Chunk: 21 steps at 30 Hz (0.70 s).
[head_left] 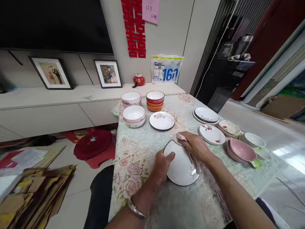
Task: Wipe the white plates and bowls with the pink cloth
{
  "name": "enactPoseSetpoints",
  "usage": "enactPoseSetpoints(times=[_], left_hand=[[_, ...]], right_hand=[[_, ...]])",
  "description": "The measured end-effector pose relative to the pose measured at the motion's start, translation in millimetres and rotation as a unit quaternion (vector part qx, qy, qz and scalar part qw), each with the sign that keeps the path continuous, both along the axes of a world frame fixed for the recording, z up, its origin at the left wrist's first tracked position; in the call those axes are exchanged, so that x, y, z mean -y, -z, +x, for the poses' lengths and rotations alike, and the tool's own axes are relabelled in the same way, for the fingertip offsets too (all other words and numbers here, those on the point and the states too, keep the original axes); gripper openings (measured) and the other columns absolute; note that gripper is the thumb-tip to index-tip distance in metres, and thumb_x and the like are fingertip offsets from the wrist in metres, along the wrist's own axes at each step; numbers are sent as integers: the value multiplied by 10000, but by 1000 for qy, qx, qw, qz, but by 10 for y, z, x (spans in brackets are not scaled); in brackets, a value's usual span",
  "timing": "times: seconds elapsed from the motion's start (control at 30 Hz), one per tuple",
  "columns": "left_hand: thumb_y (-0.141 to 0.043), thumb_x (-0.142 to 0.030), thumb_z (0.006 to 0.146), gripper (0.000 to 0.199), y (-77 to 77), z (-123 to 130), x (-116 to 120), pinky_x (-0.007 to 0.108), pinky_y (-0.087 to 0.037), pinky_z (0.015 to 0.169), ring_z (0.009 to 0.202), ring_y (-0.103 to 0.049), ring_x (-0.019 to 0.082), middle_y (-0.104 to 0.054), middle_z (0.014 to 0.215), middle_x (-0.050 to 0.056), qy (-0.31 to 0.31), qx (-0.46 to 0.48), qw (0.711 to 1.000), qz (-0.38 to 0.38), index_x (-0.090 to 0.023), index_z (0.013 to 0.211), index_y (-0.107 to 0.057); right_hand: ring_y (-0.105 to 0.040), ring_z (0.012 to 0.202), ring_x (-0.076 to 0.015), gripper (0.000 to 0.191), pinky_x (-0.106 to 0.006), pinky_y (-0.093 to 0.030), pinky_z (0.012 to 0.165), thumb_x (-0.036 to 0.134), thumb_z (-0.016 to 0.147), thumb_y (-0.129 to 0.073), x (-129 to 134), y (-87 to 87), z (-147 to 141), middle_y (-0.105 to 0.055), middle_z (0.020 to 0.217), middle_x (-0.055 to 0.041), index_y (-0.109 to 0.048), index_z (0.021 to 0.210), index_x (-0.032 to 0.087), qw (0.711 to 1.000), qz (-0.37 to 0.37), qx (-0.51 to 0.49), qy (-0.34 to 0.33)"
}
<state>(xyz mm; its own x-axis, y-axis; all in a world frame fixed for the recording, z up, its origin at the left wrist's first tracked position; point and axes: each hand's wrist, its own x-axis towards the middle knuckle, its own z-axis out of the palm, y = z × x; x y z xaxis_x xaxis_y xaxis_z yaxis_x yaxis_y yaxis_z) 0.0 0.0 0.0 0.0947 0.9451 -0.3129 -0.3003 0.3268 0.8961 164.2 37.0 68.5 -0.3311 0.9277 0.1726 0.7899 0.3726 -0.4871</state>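
A white plate (181, 173) with a dark rim and small floral marks is tilted above the table in front of me. My left hand (164, 163) grips its left edge, thumb on the top face and fingers underneath. My right hand (194, 146) presses a pale pink cloth (179, 138) against the plate's upper edge; part of the cloth hangs below the hand, slightly blurred. Just beyond lies a dark-rimmed plate (162, 121) with a brown floral pattern. Left of that plate stands a pair of stacked white bowls (134, 117) with red rims.
Orange and red bowls (155, 101) and more white bowls (131, 98) stand at the back. To the right are stacked plates (212, 134), square dishes (230, 127), pink bowls (242, 150) and pale green bowls (254, 140). A red stool (95, 146) and flattened cardboard (35, 194) are on the left.
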Motion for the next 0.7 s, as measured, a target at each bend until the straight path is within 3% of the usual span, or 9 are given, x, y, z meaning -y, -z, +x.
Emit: enactPoseSetpoints(times=[0.13,0.27,0.4,0.57,0.7], left_hand=[[-703,-279,672,280,-5,23,11,291,-504,536,593,-645,202,-727,719,88,-35,30,999,-16,-103,889,-687],[-718,-277,641,294,-72,50,32,293,-495,512,537,-631,197,-708,654,77,-67,52,996,-42,-93,867,-678],[-741,-268,607,342,-104,60,37,307,-506,544,548,-645,206,-709,655,79,-109,77,989,-59,-87,886,-664],[-773,-260,572,428,-85,41,18,322,-519,597,605,-663,212,-731,723,92,-91,125,987,-43,-86,944,-653],[-777,-209,553,429,-112,34,5,314,-522,623,637,-663,204,-743,762,95,-54,132,989,-30,-88,950,-668]], right_hand=[[-544,684,-190,290,-272,-382,628,441,888,-447,65,297,183,-621,721,-28,-550,762,201,988,-15,-87,126],[-552,721,-204,353,-281,-406,647,505,836,-502,245,571,266,-647,742,-44,-584,722,181,954,-29,-209,213],[-540,675,-196,390,-278,-397,613,526,782,-559,445,728,243,-639,680,-40,-609,665,158,918,-71,-276,278],[-549,682,-196,385,-270,-406,604,519,764,-586,481,772,236,-660,710,-47,-644,706,142,900,-78,-325,281],[-576,732,-202,340,-277,-425,669,478,823,-557,350,562,315,-686,771,-42,-668,834,156,942,15,-222,252]])
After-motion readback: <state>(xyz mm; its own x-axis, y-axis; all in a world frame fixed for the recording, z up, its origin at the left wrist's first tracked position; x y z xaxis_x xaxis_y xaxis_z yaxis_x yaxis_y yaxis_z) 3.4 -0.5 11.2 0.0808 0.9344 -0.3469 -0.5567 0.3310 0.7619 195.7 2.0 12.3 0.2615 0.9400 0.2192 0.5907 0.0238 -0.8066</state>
